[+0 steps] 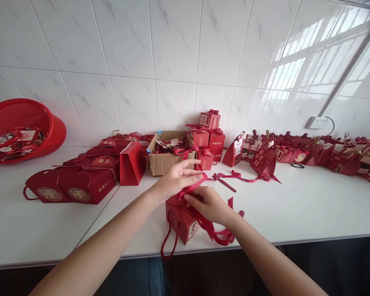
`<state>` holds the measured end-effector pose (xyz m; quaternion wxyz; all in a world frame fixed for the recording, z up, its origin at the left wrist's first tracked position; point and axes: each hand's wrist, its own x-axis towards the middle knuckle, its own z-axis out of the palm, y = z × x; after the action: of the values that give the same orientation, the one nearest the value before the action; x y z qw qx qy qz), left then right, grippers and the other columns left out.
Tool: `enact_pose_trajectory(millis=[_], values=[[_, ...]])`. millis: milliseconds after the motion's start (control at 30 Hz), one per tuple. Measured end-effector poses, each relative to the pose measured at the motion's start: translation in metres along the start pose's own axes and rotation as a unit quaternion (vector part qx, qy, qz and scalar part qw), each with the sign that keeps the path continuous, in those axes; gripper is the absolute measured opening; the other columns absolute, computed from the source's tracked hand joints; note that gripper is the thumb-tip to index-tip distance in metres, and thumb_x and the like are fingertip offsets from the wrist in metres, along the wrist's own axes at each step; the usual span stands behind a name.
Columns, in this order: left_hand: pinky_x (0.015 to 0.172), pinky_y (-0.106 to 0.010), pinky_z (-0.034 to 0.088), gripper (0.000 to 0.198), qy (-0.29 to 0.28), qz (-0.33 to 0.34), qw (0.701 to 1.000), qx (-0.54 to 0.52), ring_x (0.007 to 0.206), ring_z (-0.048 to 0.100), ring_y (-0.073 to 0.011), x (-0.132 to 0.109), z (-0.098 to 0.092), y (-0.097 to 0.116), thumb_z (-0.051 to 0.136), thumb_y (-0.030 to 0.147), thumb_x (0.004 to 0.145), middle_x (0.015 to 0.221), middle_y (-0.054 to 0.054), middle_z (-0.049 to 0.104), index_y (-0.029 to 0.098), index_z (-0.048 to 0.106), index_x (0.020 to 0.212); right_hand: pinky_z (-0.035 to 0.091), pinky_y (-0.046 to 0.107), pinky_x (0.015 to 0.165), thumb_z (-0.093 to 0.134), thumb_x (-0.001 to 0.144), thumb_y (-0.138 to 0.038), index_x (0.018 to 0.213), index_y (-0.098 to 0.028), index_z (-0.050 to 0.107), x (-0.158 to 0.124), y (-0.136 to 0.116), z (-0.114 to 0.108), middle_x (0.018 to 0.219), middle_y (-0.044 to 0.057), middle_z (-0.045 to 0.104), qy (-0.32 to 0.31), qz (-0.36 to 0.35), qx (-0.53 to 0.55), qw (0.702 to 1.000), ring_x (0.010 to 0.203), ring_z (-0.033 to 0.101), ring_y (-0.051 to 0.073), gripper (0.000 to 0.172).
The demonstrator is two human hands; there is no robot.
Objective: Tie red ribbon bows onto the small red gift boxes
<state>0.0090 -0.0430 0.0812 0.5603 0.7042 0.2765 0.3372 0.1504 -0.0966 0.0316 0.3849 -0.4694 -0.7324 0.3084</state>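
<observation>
A small red gift box (pixel 180 224) with a twisted red cord handle (pixel 169 244) stands near the table's front edge. A red ribbon (pixel 189 190) lies over its top, and loose ribbon ends trail to the right. Above the box, my left hand (pixel 180 177) has the ribbon between thumb and fingers, the fingers fairly straight. My right hand (pixel 211 203) pinches the ribbon close to the box top. The exact finger contact on the ribbon is partly hidden.
A cardboard box (pixel 160 164) of small packets stands behind my hands, beside stacked red cube boxes (pixel 199 139). Larger red boxes (pixel 91 185) and a red basin (pixel 57 131) are at left. Triangular red boxes (pixel 263 162) line the right, with a black ring (pixel 297 165) nearby.
</observation>
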Motion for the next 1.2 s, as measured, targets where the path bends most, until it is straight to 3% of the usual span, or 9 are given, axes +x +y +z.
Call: enact_pose_trajectory(millis=[67,133,267,433,600,800,933,1033,1200], values=[[0.095,-0.038,0.044,0.051,0.041,0.023,0.998,0.051,0.113,0.058,-0.0236,-0.003,-0.007,-0.007,0.065,0.041,0.079,0.118,-0.010,0.065,0.024,0.052,0.125,0.038,0.023,0.054,0.050,0.088,-0.029,0.065,-0.017,0.056,0.000,0.002,0.001,0.065,0.001,0.061,0.014,0.006,0.020,1.000,0.057,0.050,0.011,0.026],[0.100,-0.039,0.040,0.041,0.094,0.044,0.984,0.144,0.117,0.055,-0.0252,-0.012,-0.015,-0.015,0.064,0.046,0.079,0.118,-0.008,0.065,0.023,0.061,0.113,0.040,0.023,0.057,0.051,0.088,-0.028,0.066,-0.017,0.058,0.001,0.004,0.001,0.067,0.001,0.063,0.020,0.005,0.032,0.999,0.059,0.054,0.012,0.026],[0.094,-0.039,0.044,0.028,0.116,0.043,0.961,0.249,0.099,0.063,-0.0254,-0.034,-0.023,-0.034,0.071,0.044,0.072,0.097,-0.005,0.071,0.020,0.070,0.086,0.043,0.024,0.059,0.050,0.089,-0.028,0.071,-0.018,0.059,-0.001,0.008,0.002,0.071,0.002,0.066,0.016,0.002,0.040,0.999,0.062,0.056,0.013,0.023],[0.086,-0.033,0.049,0.019,0.111,0.093,0.966,0.215,0.092,0.064,-0.0200,-0.046,-0.016,-0.051,0.059,0.035,0.084,0.089,-0.004,0.070,0.018,0.062,0.076,0.044,0.026,0.060,0.053,0.087,-0.029,0.075,-0.021,0.046,-0.001,0.011,0.008,0.068,0.000,0.065,0.063,0.029,0.102,0.992,0.064,0.059,0.014,0.015],[0.079,-0.030,0.051,0.012,0.096,0.099,0.976,0.168,0.087,0.063,-0.0165,-0.045,-0.012,-0.054,0.059,0.029,0.083,0.087,-0.002,0.064,0.019,0.053,0.081,0.045,0.026,0.060,0.057,0.085,-0.030,0.080,-0.025,0.034,0.000,0.010,0.012,0.066,-0.003,0.065,0.081,0.029,0.155,0.984,0.065,0.061,0.015,0.025],[0.080,-0.030,0.052,0.009,0.130,0.116,0.974,0.146,0.080,0.064,-0.0147,-0.041,-0.007,-0.059,0.063,0.020,0.077,0.079,0.000,0.063,0.018,0.055,0.078,0.043,0.023,0.054,0.059,0.084,-0.029,0.091,-0.024,0.054,-0.006,0.010,0.018,0.068,-0.002,0.066,0.152,0.004,0.053,0.987,0.057,0.056,0.013,0.010],[0.074,-0.029,0.053,0.007,0.156,0.135,0.964,0.170,0.077,0.065,-0.0154,-0.041,-0.004,-0.070,0.062,0.020,0.078,0.076,-0.001,0.065,0.018,0.056,0.074,0.049,0.028,0.065,0.059,0.083,-0.023,0.087,-0.023,0.068,-0.009,0.018,0.020,0.080,0.003,0.068,0.220,-0.066,-0.042,0.972,0.071,0.061,0.016,0.009],[0.079,-0.031,0.052,0.006,0.175,0.172,0.946,0.212,0.082,0.066,-0.0171,-0.043,-0.004,-0.076,0.059,0.015,0.079,0.079,-0.002,0.069,0.019,0.058,0.074,0.050,0.031,0.070,0.057,0.085,-0.022,0.088,-0.023,0.072,-0.010,0.019,0.018,0.082,0.006,0.067,0.189,-0.106,-0.103,0.971,0.077,0.061,0.020,0.016],[0.083,-0.037,0.047,0.019,0.202,0.229,0.891,0.337,0.083,0.065,-0.0188,-0.045,-0.001,-0.071,0.053,0.003,0.074,0.081,-0.001,0.073,0.021,0.056,0.070,0.051,0.035,0.073,0.051,0.088,-0.020,0.086,-0.023,0.074,-0.011,0.011,0.016,0.083,0.008,0.064,0.149,-0.068,-0.158,0.974,0.080,0.059,0.022,0.023]])
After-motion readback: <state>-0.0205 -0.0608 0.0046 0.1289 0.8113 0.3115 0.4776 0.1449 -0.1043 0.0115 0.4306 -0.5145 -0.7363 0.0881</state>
